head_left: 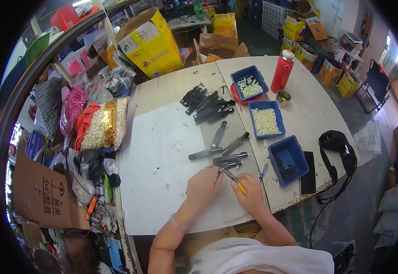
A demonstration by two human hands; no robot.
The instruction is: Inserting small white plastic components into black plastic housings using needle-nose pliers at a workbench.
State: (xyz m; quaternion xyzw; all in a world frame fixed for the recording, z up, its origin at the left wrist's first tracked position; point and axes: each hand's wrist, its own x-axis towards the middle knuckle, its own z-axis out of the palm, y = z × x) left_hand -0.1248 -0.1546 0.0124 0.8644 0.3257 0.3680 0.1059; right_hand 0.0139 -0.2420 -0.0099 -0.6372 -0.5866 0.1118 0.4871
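My right hand (251, 192) is closed round a pair of pliers (229, 174) with yellow handles, their metal jaws pointing left. At the jaws, my left hand (202, 184) pinches a small black part (218, 172), mostly hidden by the fingers. Just beyond both hands lie loose black cylindrical pieces (230, 159), with another dark piece (205, 153) to their left. Farther up the table, several similar black pieces (205, 104) are gathered in a pile. A small screwdriver (264, 171) with a translucent purplish handle rests right of my right hand.
On the right stand a blue tray of small black bits (303, 157) and blue trays with pale pieces (281, 126) (263, 77). Near them are a red bottle (283, 72), a metal cup (283, 96), a phone (308, 176) and a black strapped pouch (340, 145). Bagged goods (99, 127) line the left edge.
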